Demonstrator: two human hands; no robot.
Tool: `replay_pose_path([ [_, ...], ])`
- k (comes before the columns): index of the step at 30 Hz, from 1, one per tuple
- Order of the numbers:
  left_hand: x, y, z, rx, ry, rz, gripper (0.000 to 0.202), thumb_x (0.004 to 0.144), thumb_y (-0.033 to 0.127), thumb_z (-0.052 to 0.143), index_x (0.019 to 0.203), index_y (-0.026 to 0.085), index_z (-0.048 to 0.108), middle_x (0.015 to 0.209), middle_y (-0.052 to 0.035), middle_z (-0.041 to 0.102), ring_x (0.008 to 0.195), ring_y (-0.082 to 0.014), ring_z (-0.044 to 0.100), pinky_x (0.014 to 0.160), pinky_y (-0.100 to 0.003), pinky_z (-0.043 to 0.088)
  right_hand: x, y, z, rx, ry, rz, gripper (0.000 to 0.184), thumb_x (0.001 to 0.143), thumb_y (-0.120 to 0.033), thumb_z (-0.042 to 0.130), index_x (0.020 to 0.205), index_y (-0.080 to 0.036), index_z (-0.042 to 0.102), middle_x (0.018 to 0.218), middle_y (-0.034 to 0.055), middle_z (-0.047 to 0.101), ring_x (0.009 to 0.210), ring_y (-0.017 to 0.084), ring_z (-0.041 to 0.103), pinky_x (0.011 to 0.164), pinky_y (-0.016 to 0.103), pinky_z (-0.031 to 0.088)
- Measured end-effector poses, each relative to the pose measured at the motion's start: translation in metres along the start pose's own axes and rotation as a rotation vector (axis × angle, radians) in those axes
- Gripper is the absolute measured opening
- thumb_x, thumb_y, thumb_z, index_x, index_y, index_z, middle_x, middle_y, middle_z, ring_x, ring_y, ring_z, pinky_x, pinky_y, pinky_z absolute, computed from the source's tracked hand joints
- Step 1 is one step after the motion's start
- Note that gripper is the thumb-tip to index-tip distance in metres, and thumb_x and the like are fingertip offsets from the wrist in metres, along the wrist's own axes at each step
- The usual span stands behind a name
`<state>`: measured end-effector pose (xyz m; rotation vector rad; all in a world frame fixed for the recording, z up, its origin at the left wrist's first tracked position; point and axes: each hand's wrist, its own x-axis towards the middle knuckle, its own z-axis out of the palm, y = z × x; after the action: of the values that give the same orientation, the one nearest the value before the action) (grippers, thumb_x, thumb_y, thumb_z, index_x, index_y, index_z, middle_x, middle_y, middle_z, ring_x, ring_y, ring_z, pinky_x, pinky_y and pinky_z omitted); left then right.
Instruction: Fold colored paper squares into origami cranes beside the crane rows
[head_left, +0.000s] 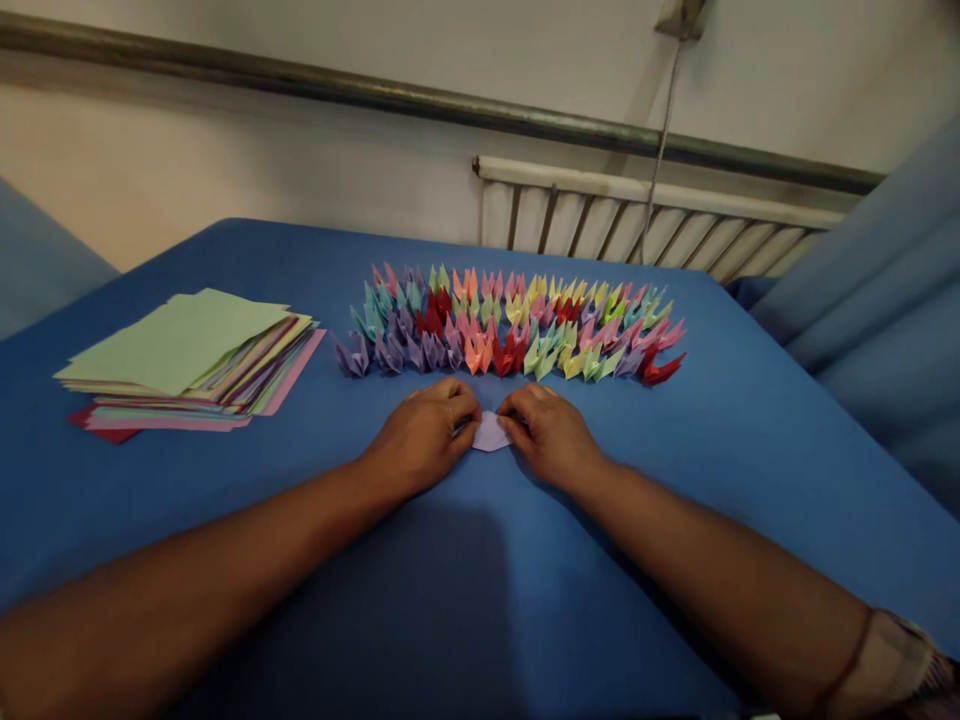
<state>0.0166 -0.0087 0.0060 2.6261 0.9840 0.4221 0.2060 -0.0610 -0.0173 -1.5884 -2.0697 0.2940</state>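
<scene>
Between my two hands lies a small folded piece of pale lilac paper (491, 433), low over the blue tabletop. My left hand (429, 428) pinches its left edge between thumb and fingers. On the opposite edge, my right hand (551, 430) grips the paper the same way. The fingers cover both sides of the paper, so only its middle and pointed near edge show. Just beyond the hands stand several rows of folded paper cranes (510, 352) in purple, red, pink, yellow, green and orange.
A blue-covered table (420, 600) spreads under everything. To the left sits an uneven stack of coloured paper sheets (180, 345), pale green on top. Behind the table are a radiator (600, 215), a wall pipe (375, 95) and a hanging cord (664, 130). Blue curtain (877, 290) hangs at right.
</scene>
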Motion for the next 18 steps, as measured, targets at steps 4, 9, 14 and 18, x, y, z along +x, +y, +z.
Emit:
replay_pose_path([
  [4, -0.001, -0.002, 0.0, 0.04, -0.033, -0.007, 0.01, 0.087, 0.022, 0.055, 0.089, 0.018, 0.064, 0.085, -0.0036, 0.062, 0.083, -0.0202, 0.057, 0.078, -0.034, 0.043, 0.003, -0.004, -0.002, -0.027, -0.047, 0.069, 0.013, 0.091, -0.028, 0.059, 0.099, -0.02, 0.064, 0.093, 0.0053, 0.063, 0.089, 0.019, 0.057, 0.078, 0.031, 0.042],
  [9, -0.002, -0.006, 0.001, 0.026, -0.019, -0.011, 0.011, 0.087, 0.029, 0.06, 0.087, 0.018, 0.065, 0.086, -0.0037, 0.063, 0.084, -0.0212, 0.057, 0.078, -0.035, 0.043, 0.017, -0.014, -0.01, -0.034, -0.174, 0.194, 0.019, 0.082, -0.031, 0.07, 0.096, -0.02, 0.065, 0.087, 0.004, 0.066, 0.08, 0.018, 0.059, 0.069, 0.029, 0.04],
  [14, -0.004, -0.009, 0.006, -0.002, 0.024, 0.005, 0.01, 0.086, 0.029, 0.062, 0.091, 0.02, 0.063, 0.09, -0.0034, 0.065, 0.087, -0.022, 0.058, 0.079, -0.036, 0.044, 0.022, -0.014, -0.009, 0.051, -0.23, 0.279, 0.012, 0.079, -0.027, 0.07, 0.087, -0.021, 0.064, 0.078, 0.0001, 0.064, 0.07, 0.015, 0.056, 0.062, 0.027, 0.036],
  [18, -0.005, -0.012, 0.008, -0.016, 0.052, 0.044, 0.021, 0.086, 0.028, 0.063, 0.106, 0.02, 0.061, 0.103, -0.0059, 0.065, 0.097, -0.0238, 0.057, 0.087, -0.038, 0.044, 0.016, -0.01, -0.001, 0.091, -0.144, 0.225, 0.013, 0.076, -0.023, 0.072, 0.086, -0.021, 0.063, 0.088, 0.0014, 0.06, 0.08, 0.016, 0.056, 0.073, 0.028, 0.04],
])
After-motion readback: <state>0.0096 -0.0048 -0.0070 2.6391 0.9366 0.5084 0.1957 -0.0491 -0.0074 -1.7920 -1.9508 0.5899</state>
